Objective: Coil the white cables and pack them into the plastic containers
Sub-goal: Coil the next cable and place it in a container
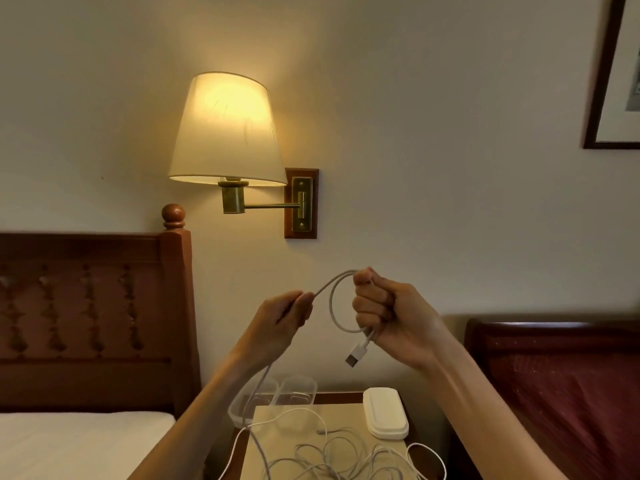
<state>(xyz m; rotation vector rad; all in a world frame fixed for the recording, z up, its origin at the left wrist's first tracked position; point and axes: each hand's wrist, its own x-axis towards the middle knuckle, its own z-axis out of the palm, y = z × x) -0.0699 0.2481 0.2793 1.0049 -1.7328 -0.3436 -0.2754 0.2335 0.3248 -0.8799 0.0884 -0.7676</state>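
A white cable (pixel 333 308) is raised in front of the wall, bent into one loop. My right hand (pixel 384 313) is closed on the loop, and the cable's USB plug (pixel 354 355) hangs below that fist. My left hand (pixel 282 318) pinches the cable to the left; from it the cable drops to the nightstand (pixel 349 414). Several more white cables (pixel 341 460) lie tangled there. Two clear plastic containers (pixel 277 393) stand at the nightstand's back left, partly hidden by my left arm.
A white oblong lid or case (pixel 384 412) lies at the nightstand's back right. A lit wall lamp (pixel 227 133) hangs above. A wooden headboard (pixel 93 317) and white mattress are to the left, a red upholstered bed or seat (pixel 561 382) to the right.
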